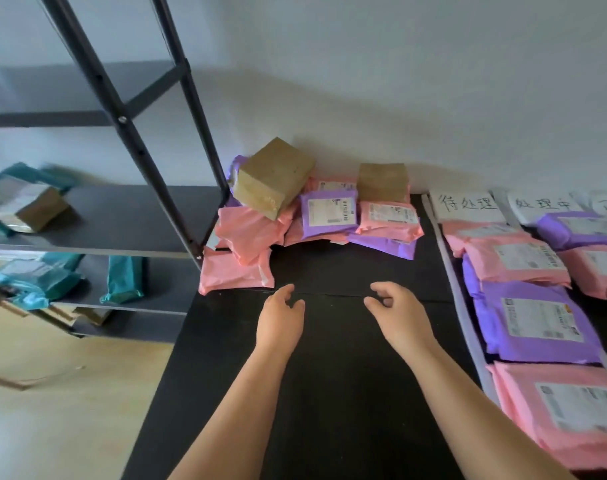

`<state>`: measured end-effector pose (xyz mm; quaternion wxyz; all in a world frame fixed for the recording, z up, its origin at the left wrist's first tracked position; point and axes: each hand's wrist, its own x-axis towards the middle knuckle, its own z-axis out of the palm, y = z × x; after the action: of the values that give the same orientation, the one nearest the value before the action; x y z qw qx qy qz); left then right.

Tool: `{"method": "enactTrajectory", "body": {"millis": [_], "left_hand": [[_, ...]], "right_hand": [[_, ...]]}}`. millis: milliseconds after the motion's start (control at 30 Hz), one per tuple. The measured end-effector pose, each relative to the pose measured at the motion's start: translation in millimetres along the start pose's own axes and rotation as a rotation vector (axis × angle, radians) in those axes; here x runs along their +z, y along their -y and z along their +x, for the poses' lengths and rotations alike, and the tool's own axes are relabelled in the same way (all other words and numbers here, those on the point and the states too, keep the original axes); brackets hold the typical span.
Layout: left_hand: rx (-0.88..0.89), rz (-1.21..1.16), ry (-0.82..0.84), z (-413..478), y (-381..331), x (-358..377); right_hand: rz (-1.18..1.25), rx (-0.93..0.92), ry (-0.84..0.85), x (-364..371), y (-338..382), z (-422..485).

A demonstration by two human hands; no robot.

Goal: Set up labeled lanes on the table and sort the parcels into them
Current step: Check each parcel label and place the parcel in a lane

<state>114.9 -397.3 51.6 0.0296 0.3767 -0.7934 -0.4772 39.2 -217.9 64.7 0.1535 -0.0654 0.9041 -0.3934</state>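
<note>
A heap of unsorted parcels lies at the back of the black table (329, 375): pink mailers (236, 268), a purple mailer (329, 213) and two brown boxes (272, 176). On the right, white paper labels (468, 206) with handwritten characters head the lanes, split by a white strip (457, 289). The first lane holds pink and purple parcels (534, 323) in a row. My left hand (281, 317) and my right hand (399, 310) hover over the bare table just in front of the heap, fingers loosely curled, holding nothing.
A black metal shelf rack (128, 133) stands to the left of the table, with teal mailers (122, 278) and a small box on its shelves. A white wall runs behind the table. Wooden floor shows at lower left.
</note>
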Motion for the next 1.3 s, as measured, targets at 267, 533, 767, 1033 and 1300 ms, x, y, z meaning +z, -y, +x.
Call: {"method": "enactTrajectory", "body": {"millis": [267, 533, 767, 1033, 1300], "left_hand": [[0.094, 0.057, 0.055, 89, -9, -66], [0.226, 0.001, -0.035, 166, -49, -93], [0.285, 0.166, -0.156, 240, -81, -103], [0.156, 0.086, -0.092, 303, -87, -102], [0.122, 0.013, -0.092, 303, -76, -101]], "right_hand": [[0.004, -0.008, 0.031, 51, 75, 38], [0.038, -0.079, 0.059, 66, 142, 122], [0.027, -0.042, 0.101, 84, 178, 198], [0.043, 0.074, 0.188, 104, 186, 253], [0.112, 0.083, 0.167, 116, 189, 250]]}}
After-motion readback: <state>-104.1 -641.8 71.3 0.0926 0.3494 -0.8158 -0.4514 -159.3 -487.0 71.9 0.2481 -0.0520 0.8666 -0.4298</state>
